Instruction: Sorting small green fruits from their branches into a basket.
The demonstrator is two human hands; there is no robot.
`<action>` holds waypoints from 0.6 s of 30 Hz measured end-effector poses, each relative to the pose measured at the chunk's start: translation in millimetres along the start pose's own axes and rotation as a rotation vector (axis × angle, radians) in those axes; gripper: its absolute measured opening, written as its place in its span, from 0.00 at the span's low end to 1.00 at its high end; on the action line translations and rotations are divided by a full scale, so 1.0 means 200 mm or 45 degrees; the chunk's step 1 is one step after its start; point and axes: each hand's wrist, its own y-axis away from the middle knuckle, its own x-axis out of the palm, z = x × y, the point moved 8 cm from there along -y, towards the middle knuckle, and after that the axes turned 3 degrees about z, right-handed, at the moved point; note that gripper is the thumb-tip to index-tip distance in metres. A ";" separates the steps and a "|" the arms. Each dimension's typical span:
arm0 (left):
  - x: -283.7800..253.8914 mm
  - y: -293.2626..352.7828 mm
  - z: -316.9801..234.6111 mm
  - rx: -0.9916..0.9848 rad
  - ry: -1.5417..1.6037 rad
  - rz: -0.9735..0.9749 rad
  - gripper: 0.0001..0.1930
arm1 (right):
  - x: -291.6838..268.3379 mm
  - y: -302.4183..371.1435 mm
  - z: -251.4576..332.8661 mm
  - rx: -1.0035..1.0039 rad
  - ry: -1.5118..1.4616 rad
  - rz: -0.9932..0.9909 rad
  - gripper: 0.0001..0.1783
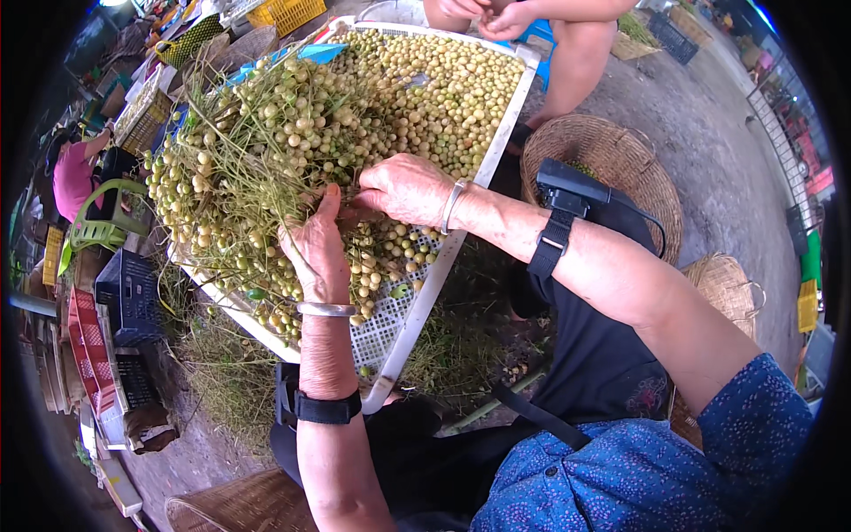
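Observation:
A large heap of thin green stems with round pale-yellow berries (pixel 257 151) lies over the left side of a white perforated tray (pixel 390 328). My left hand (pixel 317 248) is closed round some of these berry stems at the heap's near edge, thumb up. Just right of it, my right hand (pixel 408 188) has its fingers pinched together among the stems; what lies between the fingertips is hidden. Loose berries (pixel 443 97) cover the far and right part of the tray, and more lie just below my hands.
Across the tray are another person's hands (pixel 496 16) and bare leg (pixel 576 66). A wicker basket (pixel 612 151) stands to the right, another (pixel 239 505) at lower left. Stripped stems (pixel 230 381) litter the floor. Blue (pixel 128 297) and red crates (pixel 89 346) stand left.

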 end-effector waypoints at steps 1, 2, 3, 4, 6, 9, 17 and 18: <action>-0.01 0.00 -0.01 0.087 0.022 -0.053 0.11 | 0.02 -0.01 0.00 -0.036 0.067 0.031 0.06; -0.03 0.00 -0.02 0.175 0.043 -0.106 0.11 | 0.03 -0.01 -0.01 -0.037 0.062 0.029 0.06; -0.02 -0.01 -0.01 0.139 0.042 -0.086 0.11 | 0.03 0.00 -0.02 -0.083 -0.036 0.006 0.06; -0.02 -0.02 -0.02 0.134 0.044 -0.107 0.11 | 0.03 0.01 -0.04 -0.129 -0.133 -0.018 0.08; -0.01 -0.02 -0.03 0.106 0.059 -0.078 0.09 | 0.02 0.02 -0.08 -0.121 -0.124 -0.030 0.11; 0.01 -0.05 0.00 0.036 0.206 0.038 0.08 | -0.04 0.02 -0.10 -0.125 0.026 -0.131 0.17; 0.08 -0.04 -0.02 -0.015 0.373 0.254 0.07 | 0.15 0.01 -0.22 0.413 -1.596 0.333 0.17; 0.09 -0.03 -0.03 -0.016 0.373 0.255 0.07 | 0.15 0.02 -0.22 0.413 -1.595 0.332 0.17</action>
